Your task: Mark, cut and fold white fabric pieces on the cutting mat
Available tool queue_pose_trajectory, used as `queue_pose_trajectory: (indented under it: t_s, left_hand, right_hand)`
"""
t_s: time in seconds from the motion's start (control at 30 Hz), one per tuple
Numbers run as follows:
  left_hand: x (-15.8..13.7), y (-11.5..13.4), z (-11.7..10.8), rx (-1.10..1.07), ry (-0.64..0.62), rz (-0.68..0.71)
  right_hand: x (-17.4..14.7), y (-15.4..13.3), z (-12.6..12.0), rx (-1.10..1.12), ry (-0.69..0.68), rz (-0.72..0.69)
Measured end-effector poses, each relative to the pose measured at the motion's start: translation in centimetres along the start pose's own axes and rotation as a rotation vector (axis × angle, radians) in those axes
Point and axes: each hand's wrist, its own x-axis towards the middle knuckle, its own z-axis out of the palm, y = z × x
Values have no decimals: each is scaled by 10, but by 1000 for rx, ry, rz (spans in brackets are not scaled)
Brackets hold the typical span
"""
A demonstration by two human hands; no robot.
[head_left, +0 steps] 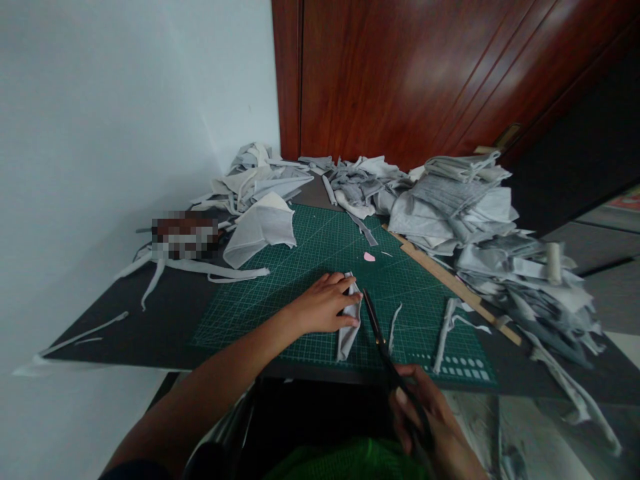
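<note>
A narrow folded piece of grey fabric (349, 333) lies near the front of the green cutting mat (320, 243). My left hand (327, 303) grips and presses this piece from its left side, fingers across its upper part. In my right hand (425, 413), at the front edge, is a pair of black-handled scissors (383, 343). Their blades are almost together and point up and away, just right of the fabric, with a small gap between. Part of the scissor handles is hidden by my fingers. A thin fabric strip (395, 327) lies right of the blades.
Grey fabric heaps lie at back left (267, 227), at the back (357, 183) and at right (450, 207). A wooden ruler (450, 283) runs along the right heap. A pink scrap (369, 257) and a rolled strip (443, 337) lie on the mat. A white wall (125, 100) borders the left.
</note>
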Motion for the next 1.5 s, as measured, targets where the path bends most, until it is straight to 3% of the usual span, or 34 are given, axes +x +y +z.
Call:
queue_pose_trajectory:
  t_s: [0.17, 0.5, 0.7, 1.0, 1.17, 1.37, 1.5]
  left_hand:
    - [0, -1, 2, 39, -15, 9]
    - [1, -4, -2, 57, 40, 70]
    - [1, -10, -9, 37, -10, 128]
    - [5, -9, -13, -9, -2, 35]
    - [4, -10, -9, 58, 75, -22]
    - [8, -13, -2, 127, 132, -25]
    - [11, -14, 1, 98, 127, 2]
  right_hand:
    - [7, -7, -6, 73, -53, 56]
    - [12, -16, -7, 114, -33, 129]
    - [20, -19, -16, 182, -45, 170]
    - [24, -16, -13, 197, 37, 124]
    - [25, -13, -26, 48, 37, 71]
    - [44, -35, -61, -161, 206, -14]
    - [76, -49, -100, -540, 314, -86]
